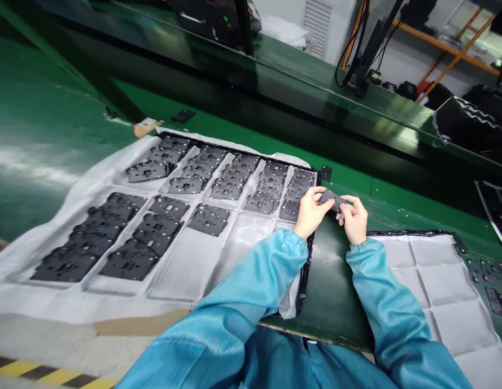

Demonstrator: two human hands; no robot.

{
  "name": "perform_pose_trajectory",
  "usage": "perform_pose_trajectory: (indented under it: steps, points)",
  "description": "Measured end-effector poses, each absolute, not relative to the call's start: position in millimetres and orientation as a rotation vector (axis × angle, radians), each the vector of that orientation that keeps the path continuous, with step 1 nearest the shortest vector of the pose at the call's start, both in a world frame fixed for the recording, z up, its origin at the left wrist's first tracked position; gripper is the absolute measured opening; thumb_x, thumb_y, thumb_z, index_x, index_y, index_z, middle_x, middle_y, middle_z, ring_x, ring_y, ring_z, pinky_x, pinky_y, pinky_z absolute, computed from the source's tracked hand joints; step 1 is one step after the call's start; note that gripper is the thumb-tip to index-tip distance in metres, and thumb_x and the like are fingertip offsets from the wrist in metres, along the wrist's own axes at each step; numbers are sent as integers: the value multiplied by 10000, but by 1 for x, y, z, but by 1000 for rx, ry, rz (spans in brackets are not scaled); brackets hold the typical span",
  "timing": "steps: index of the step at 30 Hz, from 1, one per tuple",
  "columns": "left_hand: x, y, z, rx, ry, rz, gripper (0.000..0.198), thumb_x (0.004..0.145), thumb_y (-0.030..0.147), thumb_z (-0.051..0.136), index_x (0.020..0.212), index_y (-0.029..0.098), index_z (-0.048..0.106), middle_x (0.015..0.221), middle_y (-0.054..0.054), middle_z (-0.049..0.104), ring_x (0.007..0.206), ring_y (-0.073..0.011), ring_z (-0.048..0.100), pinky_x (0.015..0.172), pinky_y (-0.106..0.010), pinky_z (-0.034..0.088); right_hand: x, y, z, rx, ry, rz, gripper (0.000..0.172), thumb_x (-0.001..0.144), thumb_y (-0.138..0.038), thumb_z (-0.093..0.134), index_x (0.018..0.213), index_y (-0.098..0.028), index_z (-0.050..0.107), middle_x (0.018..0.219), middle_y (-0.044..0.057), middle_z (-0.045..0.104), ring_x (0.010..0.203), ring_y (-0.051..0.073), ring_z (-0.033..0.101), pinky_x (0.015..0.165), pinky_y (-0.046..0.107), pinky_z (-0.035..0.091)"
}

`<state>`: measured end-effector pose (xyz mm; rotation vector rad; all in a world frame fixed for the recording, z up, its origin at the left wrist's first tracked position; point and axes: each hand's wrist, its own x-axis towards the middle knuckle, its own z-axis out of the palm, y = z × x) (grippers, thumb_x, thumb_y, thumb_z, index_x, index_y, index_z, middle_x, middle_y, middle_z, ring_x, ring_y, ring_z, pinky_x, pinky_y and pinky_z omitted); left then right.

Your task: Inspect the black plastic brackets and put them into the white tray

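Plate (330,200), flat, dark and oblong, sits pinched between the two bare hands, a narrow grip at either end: the left hand (309,212) closes thumb and fingers on its left part, and the right hand (353,217) does the same on its right. They hold it over the green worktop (329,281), just beside the right edge of a large black-rimmed tray (305,273). Blue-green sleeves (254,278), gathered at the wrists, run down from both hands toward the wearer. The tray has a white liner (183,265) pressed into two rows of compartments. In the far row, five compartments carry overlapping black plates (229,181) with cut-outs and small bright spots. In the near row, the two leftmost compartments bear similar overlapping runs, the third carries a single plate at its far end, and white lining shows in the next. Near the tray's far right corner lies a small black part (326,173); another black piece (183,116) lies beyond the far left corner. To the right of the wearer's right forearm is a second tray (413,233), its white compartments showing, with small dark parts (486,268) beside it. Farther off stand an orange shelf frame (431,39) and a louvred panel (316,21); yellow-and-black floor tape (44,373) crosses the lower left.
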<state>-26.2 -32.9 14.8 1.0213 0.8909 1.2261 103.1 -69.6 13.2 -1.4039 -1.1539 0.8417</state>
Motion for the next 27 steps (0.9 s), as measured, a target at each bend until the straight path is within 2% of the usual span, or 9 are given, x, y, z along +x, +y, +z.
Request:
perform_pose_trajectory:
  steps: [3,5,9,11,15,18,21,27]
  points:
    - [-30,-28,15,997,914,1249,308,719,287,689,962,122,597,828,-39,671,722,-102,609,697,-221,500,97,-75,14,-1399,-1356,880,128,801,-303,563,847,-185,582,530,-47,538,405,77,454,412,198,361]
    - [-32,-28,17,1069,923,1218,213,743,297,656,867,125,637,821,-33,667,735,-109,602,674,-212,499,97,-76,14,-1389,-1413,859,107,788,-275,542,770,-180,588,542,-33,541,426,83,467,429,208,377]
    - [-34,-33,24,1182,906,1096,181,799,321,575,819,146,618,743,0,616,583,-88,547,454,-171,427,106,-71,16,-1325,-1138,789,176,824,-309,467,883,-190,582,666,-13,585,444,82,486,420,213,387]
    - [-34,-38,26,1281,888,1032,194,820,346,561,823,156,597,732,6,603,551,-82,537,420,-163,391,110,-69,17,-1319,-1083,859,214,833,-367,497,934,-196,577,699,-13,584,438,79,488,402,213,386]
    - [-34,-46,28,1544,909,970,176,872,357,513,868,186,558,656,41,588,489,-68,521,496,-179,401,109,-68,15,-1371,-1139,951,249,823,-436,567,840,-187,578,585,-42,520,373,58,417,349,194,315]
    - [-34,-46,27,1642,949,1010,140,875,335,523,893,195,526,697,35,602,582,-88,576,586,-195,415,106,-71,13,-1391,-1124,955,255,828,-451,565,822,-196,554,534,-60,477,368,55,408,335,175,287]
    - [-34,-43,27,1682,973,1032,155,847,324,570,913,192,521,820,2,632,734,-121,613,682,-217,435,106,-72,11,-1397,-1115,949,237,850,-439,532,850,-203,546,539,-64,462,377,56,410,347,173,308]
    - [-32,-44,25,1756,975,979,187,818,296,611,960,193,548,913,-12,653,822,-149,624,753,-247,446,107,-74,12,-1419,-1215,833,182,890,-361,455,839,-203,530,650,-38,475,484,71,442,438,187,377]
